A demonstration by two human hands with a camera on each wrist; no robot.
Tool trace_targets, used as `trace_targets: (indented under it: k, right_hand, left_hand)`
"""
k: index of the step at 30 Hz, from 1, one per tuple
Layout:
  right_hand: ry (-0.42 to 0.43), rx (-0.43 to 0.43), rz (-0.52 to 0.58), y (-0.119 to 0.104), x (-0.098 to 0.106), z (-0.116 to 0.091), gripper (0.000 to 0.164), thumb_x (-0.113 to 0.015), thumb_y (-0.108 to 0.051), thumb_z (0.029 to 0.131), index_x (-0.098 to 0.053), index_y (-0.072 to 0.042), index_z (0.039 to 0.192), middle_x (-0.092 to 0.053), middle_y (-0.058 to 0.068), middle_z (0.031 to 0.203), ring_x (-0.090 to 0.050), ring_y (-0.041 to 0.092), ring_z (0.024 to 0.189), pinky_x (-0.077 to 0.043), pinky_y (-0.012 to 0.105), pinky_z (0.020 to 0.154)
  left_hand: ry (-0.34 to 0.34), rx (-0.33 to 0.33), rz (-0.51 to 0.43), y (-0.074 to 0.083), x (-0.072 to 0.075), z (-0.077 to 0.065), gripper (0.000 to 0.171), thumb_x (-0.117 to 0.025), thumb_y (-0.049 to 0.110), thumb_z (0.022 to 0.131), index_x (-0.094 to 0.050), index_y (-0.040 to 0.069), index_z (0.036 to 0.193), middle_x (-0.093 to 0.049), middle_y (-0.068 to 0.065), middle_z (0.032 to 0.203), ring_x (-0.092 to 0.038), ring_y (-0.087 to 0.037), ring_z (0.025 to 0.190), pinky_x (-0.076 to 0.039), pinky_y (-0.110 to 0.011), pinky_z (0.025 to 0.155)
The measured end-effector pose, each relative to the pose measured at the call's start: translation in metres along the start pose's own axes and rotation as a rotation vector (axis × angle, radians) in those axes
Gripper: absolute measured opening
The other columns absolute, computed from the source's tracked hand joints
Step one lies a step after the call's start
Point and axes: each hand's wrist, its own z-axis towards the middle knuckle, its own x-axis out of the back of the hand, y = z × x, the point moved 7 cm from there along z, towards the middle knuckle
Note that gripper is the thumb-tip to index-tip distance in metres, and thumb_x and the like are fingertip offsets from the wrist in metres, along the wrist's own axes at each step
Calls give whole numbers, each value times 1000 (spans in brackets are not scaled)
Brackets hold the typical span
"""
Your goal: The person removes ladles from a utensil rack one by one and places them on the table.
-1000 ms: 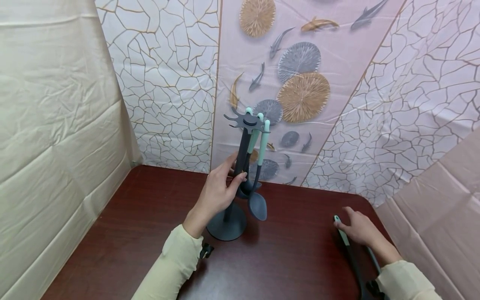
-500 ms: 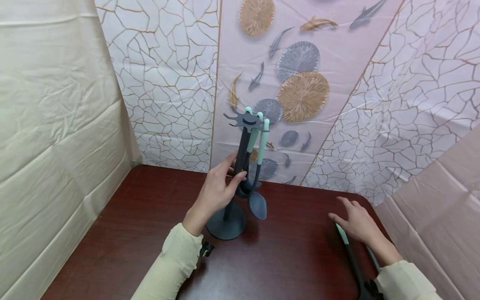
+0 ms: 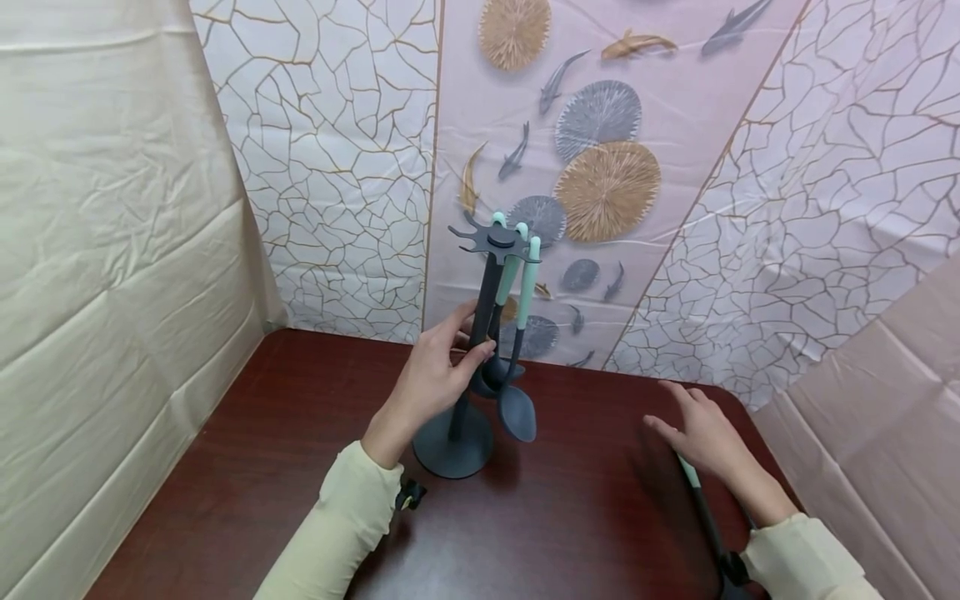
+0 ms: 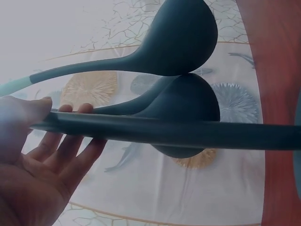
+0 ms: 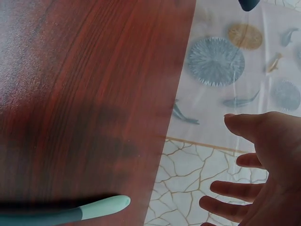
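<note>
My left hand holds the black pole of a utensil stand, thumb on one side and fingers on the other. The stand is upright on its round base. From its hooked top hang several mint-handled utensils, among them a dark spoon; in the left wrist view, two rounded heads overlap behind the pole. Over the table's right side my right hand is spread with nothing in it. Below it lies a dark utensil with a mint handle, its head partly hidden by the sleeve.
The dark red table has a patterned cloth hanging behind it. Cream cloth hangs along the left side, and pinkish cloth along the right. A second utensil is mostly hidden under the right forearm.
My right hand has risen off the mint handle and shifted a little left and away from me, its fingers spreading. My left hand and the stand have stayed put.
</note>
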Motion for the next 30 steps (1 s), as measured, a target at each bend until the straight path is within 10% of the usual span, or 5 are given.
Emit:
trace_targets:
  k: [30]
  right_hand:
    - [37,28,20,-16,24,4,77,-72,-42,102,-43,7,154,-48,43,144,-48,63,127,-42,76,99]
  left_hand:
    - [28,-41,43,17,6,9,50,-71,18,104,-52,14,151,-69,-2,108,-75,-16,94,-64,-35,75]
